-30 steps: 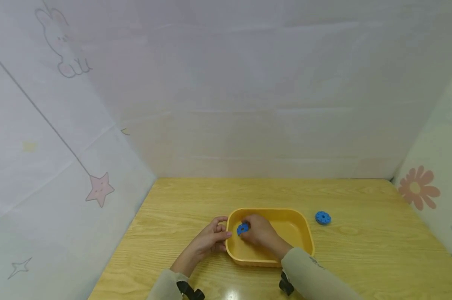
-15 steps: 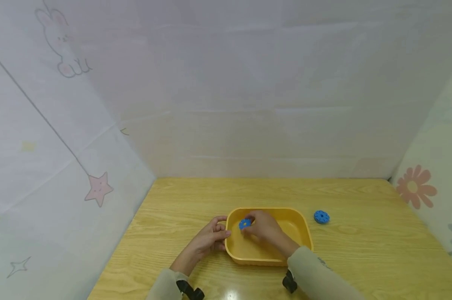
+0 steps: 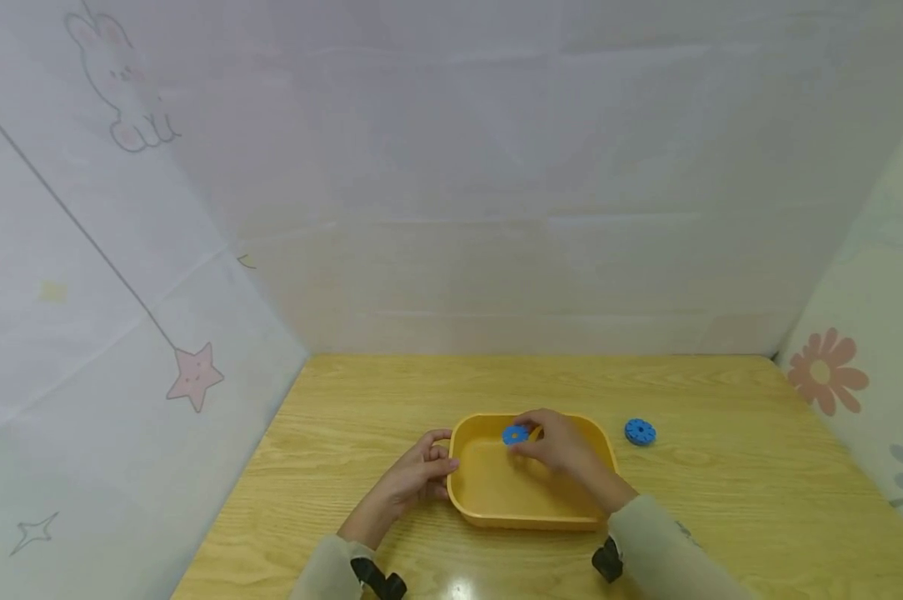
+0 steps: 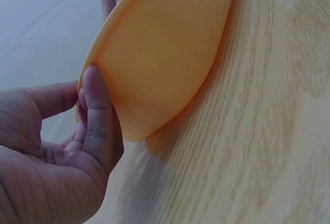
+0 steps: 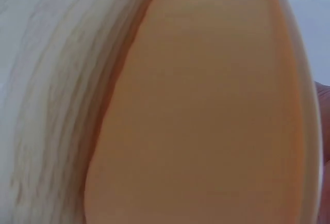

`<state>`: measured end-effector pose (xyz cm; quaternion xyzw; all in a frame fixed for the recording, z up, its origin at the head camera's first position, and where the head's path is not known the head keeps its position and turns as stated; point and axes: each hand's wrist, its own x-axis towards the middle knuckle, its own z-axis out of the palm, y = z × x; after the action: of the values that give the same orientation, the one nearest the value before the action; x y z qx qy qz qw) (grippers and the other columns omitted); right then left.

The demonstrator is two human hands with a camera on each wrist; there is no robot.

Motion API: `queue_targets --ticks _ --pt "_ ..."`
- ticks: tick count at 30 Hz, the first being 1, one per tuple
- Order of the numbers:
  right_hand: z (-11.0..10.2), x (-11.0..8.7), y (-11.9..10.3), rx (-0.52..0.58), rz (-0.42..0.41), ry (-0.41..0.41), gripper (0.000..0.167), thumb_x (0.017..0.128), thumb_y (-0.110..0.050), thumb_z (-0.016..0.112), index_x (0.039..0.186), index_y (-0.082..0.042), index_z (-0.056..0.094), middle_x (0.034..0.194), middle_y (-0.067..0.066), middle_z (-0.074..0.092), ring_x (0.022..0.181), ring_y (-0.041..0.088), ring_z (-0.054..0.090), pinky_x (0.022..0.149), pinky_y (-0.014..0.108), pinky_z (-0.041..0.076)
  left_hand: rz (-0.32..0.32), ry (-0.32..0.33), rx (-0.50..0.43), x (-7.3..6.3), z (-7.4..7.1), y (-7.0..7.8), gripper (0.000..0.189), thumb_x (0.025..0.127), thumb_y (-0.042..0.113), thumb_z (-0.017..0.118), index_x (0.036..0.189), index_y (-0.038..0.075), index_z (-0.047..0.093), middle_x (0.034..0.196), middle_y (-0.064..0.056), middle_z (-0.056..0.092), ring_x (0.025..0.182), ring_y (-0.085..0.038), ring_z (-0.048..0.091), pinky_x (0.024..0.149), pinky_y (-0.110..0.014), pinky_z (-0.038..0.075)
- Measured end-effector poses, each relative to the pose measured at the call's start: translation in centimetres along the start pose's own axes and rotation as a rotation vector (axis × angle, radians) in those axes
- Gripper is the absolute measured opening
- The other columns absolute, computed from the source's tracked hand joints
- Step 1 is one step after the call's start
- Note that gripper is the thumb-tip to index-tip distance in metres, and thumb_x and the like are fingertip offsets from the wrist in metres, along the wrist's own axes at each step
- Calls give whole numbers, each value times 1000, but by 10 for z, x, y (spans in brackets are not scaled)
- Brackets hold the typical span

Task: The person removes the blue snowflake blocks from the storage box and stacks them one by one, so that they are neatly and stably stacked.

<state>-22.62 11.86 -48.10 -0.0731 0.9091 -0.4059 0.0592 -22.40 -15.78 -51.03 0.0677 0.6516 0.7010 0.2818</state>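
Note:
A shallow yellow plastic tray (image 3: 489, 492) with rounded corners lies on the wooden table. My left hand (image 3: 421, 473) pinches its left rim between thumb and fingers, as the left wrist view also shows at the tray wall (image 4: 160, 53). Over the tray, near its far side, my right hand (image 3: 560, 443) holds a blue notched disc (image 3: 515, 435) between thumb and fingers. The disc has a hole in its middle. In the right wrist view the tray's outer wall (image 5: 196, 105) fills most of the picture, and the disc is hidden there.
Right of the tray, a small stack of blue notched discs (image 3: 640, 432) sits on the table (image 3: 721, 500). Pale cloth walls (image 3: 496, 208) with printed figures enclose the back and sides. A black wrist mount (image 3: 607, 560) hangs under the right sleeve.
My right hand has moved right and toward the far side, carrying the blue disc from the tray's left end. The left hand has kept its grip on the rim.

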Motion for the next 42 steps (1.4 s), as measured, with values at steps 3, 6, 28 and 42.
queue_targets --ticks 3,6,28,42 --pt "-9 -3 4 6 -14 12 41 86 -26 83 122 -11 71 107 0 67 91 16 59 81 38 54 -3 8 -8 0 0 1 64 98 9 65 151 4 29 95 0 55 70 -10 58 59 -24 56" --pt "-20 -7 7 -3 -48 28 43 87 -27 82 124 -10 70 109 2 67 88 16 59 78 38 54 -3 13 -11 -1 1 2 64 98 8 64 151 4 29 95 -1 55 70 -10 57 59 -25 56" --pt "-79 -22 42 -48 -92 88 51 90 -37 78 131 -8 66 115 10 66 90 17 61 69 31 53 -5 6 -10 -1 1 2 65 98 10 65 152 4 28 94 0 55 69 -10 58 60 -24 57" --pt "-112 -30 82 -110 -76 143 58 93 -45 72 139 -11 61 115 8 67 95 20 63 73 36 56 -6 8 -23 0 1 0 64 99 8 63 152 4 28 94 -1 56 69 -10 59 59 -23 56"
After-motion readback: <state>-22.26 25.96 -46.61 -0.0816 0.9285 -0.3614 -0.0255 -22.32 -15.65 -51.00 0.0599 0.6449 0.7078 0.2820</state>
